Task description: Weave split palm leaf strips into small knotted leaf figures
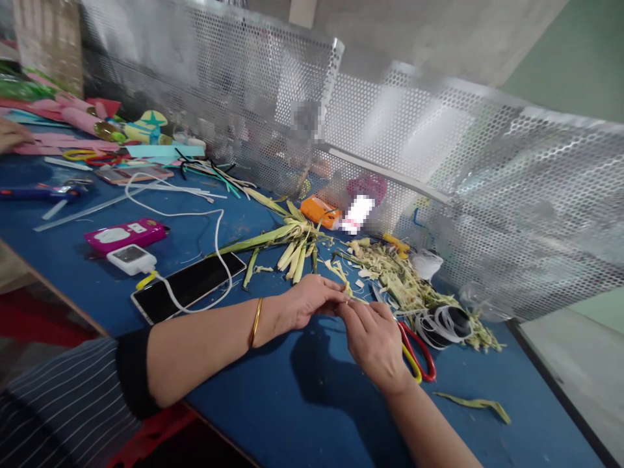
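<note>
My left hand [307,302] and my right hand [371,341] meet over the blue table, fingertips pinched together. A pale yellow-green leaf strip [344,281] rises from between them; the part inside my fingers is hidden. Beyond my left hand lies a fan of long green and pale leaves [295,242]. Scissors [425,361] with red and yellow handles rest beside my right hand, their blades partly covered by scraps. Past them spreads a heap of shredded leaf scraps [397,276]. One loose leaf [475,403] lies on the right.
A black spool with white cord [446,326] stands at the right. At left are a phone [188,286], a white cable [220,240] and a magenta device [127,236]. A perforated metal screen [400,123] borders the back. Another person's hand [13,134] shows far left.
</note>
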Tool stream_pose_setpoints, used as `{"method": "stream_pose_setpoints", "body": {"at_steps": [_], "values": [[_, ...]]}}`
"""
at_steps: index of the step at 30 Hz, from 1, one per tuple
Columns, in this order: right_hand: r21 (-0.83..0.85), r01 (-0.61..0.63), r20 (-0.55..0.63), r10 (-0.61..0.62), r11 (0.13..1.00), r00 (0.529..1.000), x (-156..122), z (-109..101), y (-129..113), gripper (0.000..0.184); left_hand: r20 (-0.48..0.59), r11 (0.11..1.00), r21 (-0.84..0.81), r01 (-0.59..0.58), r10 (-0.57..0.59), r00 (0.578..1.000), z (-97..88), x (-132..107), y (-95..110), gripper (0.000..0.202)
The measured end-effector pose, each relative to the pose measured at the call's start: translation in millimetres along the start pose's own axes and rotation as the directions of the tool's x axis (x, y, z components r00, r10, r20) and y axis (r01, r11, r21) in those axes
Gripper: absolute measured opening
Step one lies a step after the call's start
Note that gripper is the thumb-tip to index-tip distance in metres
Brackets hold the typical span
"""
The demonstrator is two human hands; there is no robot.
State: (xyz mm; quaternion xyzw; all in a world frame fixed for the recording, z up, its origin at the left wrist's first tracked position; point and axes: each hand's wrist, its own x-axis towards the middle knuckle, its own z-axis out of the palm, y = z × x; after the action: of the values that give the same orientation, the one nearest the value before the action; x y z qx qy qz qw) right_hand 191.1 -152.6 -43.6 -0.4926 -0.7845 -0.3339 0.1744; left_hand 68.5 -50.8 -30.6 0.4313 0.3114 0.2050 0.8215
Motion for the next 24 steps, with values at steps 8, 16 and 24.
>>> {"method": "stream_pose_setpoints", "body": {"at_steps": [8, 16, 24], "values": [[0.162, 0.027, -0.134, -0.005, 0.986, 0.991, -4.4, -1.5, -11.0, 0.017, 0.003, 0.992, 0.027, -0.125, 0.125, 0.992, -0.3, -0.7, -5.2, 0.006], [0.116, 0.141, -0.124, -0.127, 0.983, 0.984, 0.8, -10.9, -21.7, 0.028, -0.088, 0.994, -0.053, -0.097, 0.092, 0.992, 2.6, -4.6, -6.9, 0.011], [0.122, -0.042, -0.109, 0.056, 0.992, 0.992, -1.2, -4.4, -15.5, 0.028, -0.119, 0.997, -0.028, -0.075, 0.071, 0.99, 1.9, -2.8, 1.9, 0.004]]}}
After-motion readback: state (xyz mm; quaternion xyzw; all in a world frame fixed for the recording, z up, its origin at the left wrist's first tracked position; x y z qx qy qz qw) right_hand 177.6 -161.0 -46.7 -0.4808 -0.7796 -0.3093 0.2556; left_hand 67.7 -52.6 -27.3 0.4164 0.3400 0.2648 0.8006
